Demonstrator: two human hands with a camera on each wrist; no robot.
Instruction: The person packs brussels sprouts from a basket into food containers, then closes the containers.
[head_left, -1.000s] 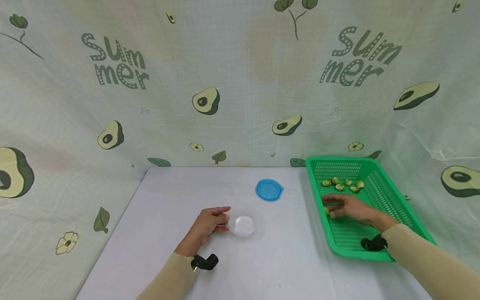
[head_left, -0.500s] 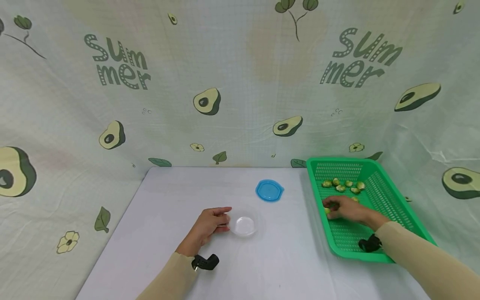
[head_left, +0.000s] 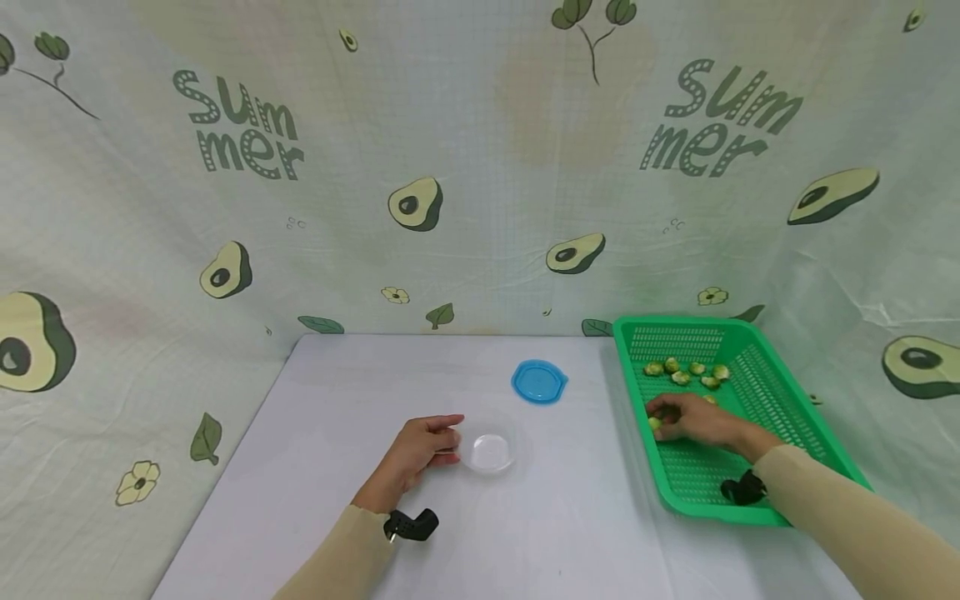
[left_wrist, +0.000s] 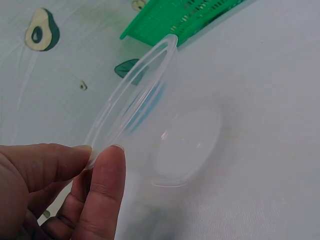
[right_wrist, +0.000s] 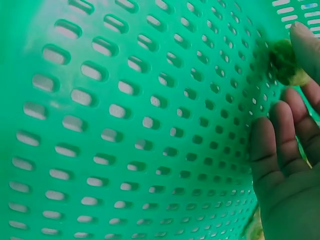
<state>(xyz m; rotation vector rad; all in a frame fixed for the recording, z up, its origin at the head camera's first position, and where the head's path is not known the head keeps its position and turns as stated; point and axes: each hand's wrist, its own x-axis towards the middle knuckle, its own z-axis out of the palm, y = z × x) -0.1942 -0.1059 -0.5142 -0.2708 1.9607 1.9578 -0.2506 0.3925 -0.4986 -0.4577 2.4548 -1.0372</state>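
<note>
My left hand (head_left: 450, 442) rests on the white table and pinches the rim of a clear plastic bowl (head_left: 489, 452) between thumb and finger. The left wrist view shows that pinch (left_wrist: 102, 150) with the bowl (left_wrist: 175, 135) tilted up on its edge. My right hand (head_left: 667, 415) lies inside the green basket (head_left: 675, 322), fingers loosely bent over the mesh floor. One fingertip (right_wrist: 305, 42) touches a small green sprout (right_wrist: 284, 62), which also shows by the knuckles (head_left: 654, 423). Whether the thumb is on it is hidden.
Several more sprouts (head_left: 686, 369) lie at the far end of the basket. A blue lid (head_left: 538, 381) sits on the table (head_left: 337, 392) behind the bowl. An avocado-print cloth (head_left: 480, 167) hangs behind and beside the table.
My right hand has drawn its fingers in a little over the sprout near the basket's left wall. The left hand and bowl have not moved.
</note>
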